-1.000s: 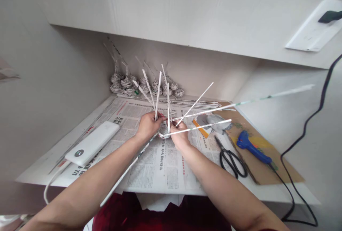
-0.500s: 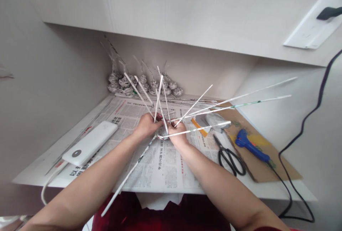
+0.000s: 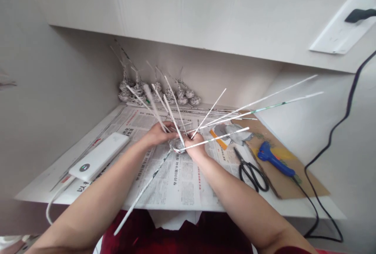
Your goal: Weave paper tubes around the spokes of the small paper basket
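Observation:
Between my hands, over the newspaper, is a small round weaving of rolled paper sticks [image 3: 178, 144], with several long white sticks fanning out from it. My left hand [image 3: 158, 133] is closed at its left side, holding a paper stick [image 3: 155, 109] whose upper end is blurred by motion. My right hand [image 3: 196, 146] grips the right side of the weaving, its fingers partly hidden among the sticks. One paper stick [image 3: 141, 195] slants down toward the front edge, and others [image 3: 282, 103] reach far to the right.
Finished woven paper gourds [image 3: 169, 96] line the back wall. A white power bank [image 3: 101, 156] with a cable lies left. Black scissors [image 3: 254, 177] and a blue glue gun [image 3: 274, 160] on cardboard [image 3: 305, 185] lie right. Loose paper sticks lie behind on the newspaper [image 3: 182, 191].
My left hand has shifted slightly left, and the paper stick at it has swung from near upright over to the left. My right hand stays at the weaving; the right-hand sticks tilt slightly.

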The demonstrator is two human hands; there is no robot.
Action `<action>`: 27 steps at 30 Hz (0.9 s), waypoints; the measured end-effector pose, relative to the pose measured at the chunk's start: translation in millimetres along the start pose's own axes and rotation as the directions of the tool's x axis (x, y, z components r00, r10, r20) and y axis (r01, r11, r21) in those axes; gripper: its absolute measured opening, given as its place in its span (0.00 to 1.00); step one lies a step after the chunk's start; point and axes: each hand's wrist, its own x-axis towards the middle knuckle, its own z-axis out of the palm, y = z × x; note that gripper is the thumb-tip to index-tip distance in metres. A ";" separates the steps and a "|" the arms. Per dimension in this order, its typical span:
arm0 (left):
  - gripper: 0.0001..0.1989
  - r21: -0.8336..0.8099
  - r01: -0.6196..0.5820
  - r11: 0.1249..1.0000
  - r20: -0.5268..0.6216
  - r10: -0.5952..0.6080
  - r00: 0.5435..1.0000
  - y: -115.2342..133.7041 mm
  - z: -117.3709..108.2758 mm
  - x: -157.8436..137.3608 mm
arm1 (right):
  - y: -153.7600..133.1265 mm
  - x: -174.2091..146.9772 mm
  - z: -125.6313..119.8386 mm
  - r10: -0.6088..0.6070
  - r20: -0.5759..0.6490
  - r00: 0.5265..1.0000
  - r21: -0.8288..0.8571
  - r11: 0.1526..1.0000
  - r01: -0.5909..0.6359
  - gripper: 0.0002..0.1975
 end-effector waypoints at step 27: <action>0.11 0.098 -0.043 0.994 -0.252 0.067 0.966 -9.4 20.8 4.7 | -8.7 -1.0 -1.3 -0.013 -0.009 1.000 -0.047 0.999 0.012 0.10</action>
